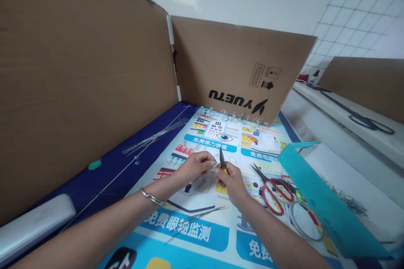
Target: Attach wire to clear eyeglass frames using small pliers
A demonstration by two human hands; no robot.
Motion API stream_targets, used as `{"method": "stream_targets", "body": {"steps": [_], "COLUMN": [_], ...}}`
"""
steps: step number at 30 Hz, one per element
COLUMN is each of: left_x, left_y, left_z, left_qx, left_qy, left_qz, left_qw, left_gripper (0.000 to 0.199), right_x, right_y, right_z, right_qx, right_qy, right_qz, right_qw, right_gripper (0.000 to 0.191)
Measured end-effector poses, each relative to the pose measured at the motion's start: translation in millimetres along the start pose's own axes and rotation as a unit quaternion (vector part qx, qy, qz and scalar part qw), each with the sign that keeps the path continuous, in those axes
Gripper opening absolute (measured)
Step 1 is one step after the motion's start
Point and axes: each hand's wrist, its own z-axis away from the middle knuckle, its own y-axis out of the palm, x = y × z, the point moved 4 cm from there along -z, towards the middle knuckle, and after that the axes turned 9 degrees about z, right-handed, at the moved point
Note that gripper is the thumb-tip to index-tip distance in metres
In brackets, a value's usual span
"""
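- Printed poster (184,227) covers the table, with a dark blue strip (104,164) along its left side.
- Left hand (195,168): fingers pinch closed at the tips; whatever they hold is too small to tell.
- Right hand (229,183): fingers wrap closed around small yellow-handled pliers (223,170), dark tips pointing up, right beside the left fingertips.
- Both hands work close together in the air above the poster, which seems a steady way to do fine work.
- Just right of the hands lie red-handled scissors (274,195), then a wire hoop (304,220) and a teal plastic sheet (331,206).
- Thin wires (154,136) lie on the blue strip.
- Farther off, small wire pieces (240,115) line the foot of a cardboard panel (243,67).
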Motion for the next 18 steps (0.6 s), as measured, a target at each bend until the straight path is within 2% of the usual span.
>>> {"method": "stream_targets", "body": {"steps": [6,11,14,16,18], "left_x": [14.5,20.8,12.7,4.8,-0.8], "left_y": [10.3,4.5,-3.1,-12.1,-22.4], "left_z": [-20.3,-20.9,-18.4,-18.0,-18.8], "left_qx": [-0.013,-0.007,0.008,-0.015,-0.043], "left_qy": [-0.012,-0.014,0.002,0.026,0.033], "left_qz": [0.055,0.053,0.042,0.027,0.021], "left_qw": [0.998,0.998,0.999,0.999,0.998], "left_gripper": [0.024,0.024,0.024,0.022,0.023], "right_x": [-3.4,-7.9,-4.4,0.8,5.9], "right_y": [-6.1,-2.4,-0.6,-1.9,-6.6], "right_z": [-8.2,-13.4,-14.1,-14.6,-15.8], "right_qx": [-0.034,-0.021,-0.006,-0.003,-0.023], "right_qy": [0.008,0.016,0.006,-0.028,-0.08], "right_qz": [-0.041,-0.026,0.017,0.077,0.171], "right_qw": [0.999,0.999,1.0,0.997,0.982], "right_gripper": [0.021,0.02,0.018,0.016,0.014]}}
